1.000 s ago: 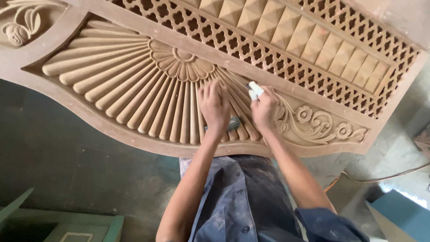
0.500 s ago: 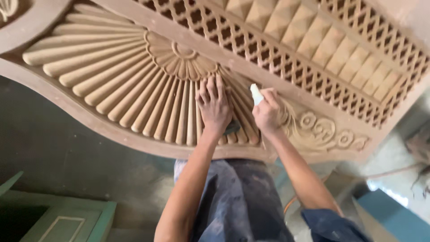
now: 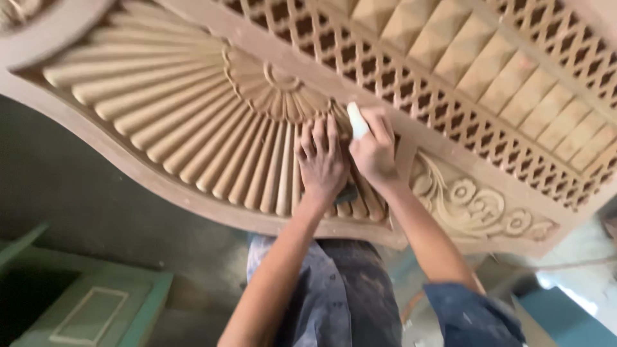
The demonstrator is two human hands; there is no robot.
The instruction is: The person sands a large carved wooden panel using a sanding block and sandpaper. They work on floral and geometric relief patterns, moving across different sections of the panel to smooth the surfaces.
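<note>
A large carved wooden panel (image 3: 193, 128) fills the upper part of the head view, with a fan of radiating flutes, a lattice band and floral scrolls (image 3: 479, 209). My left hand (image 3: 321, 164) lies flat on the flutes near the fan's lower right, fingers spread, pressing a small dark pad (image 3: 347, 194) that peeks out by its heel. My right hand (image 3: 375, 151) is just to the right of it, closed around a small white piece (image 3: 357, 120) that sticks up between the fingers and touches the carving.
A pale green panelled piece (image 3: 96, 308) lies on the floor at the lower left. A blue object (image 3: 572, 321) sits at the lower right. My dark stained trousers (image 3: 334, 295) are directly below the panel edge.
Both hands have slid up along the flutes toward the fan's centre. The view has shifted so the panel sits lower and further right in the picture.
</note>
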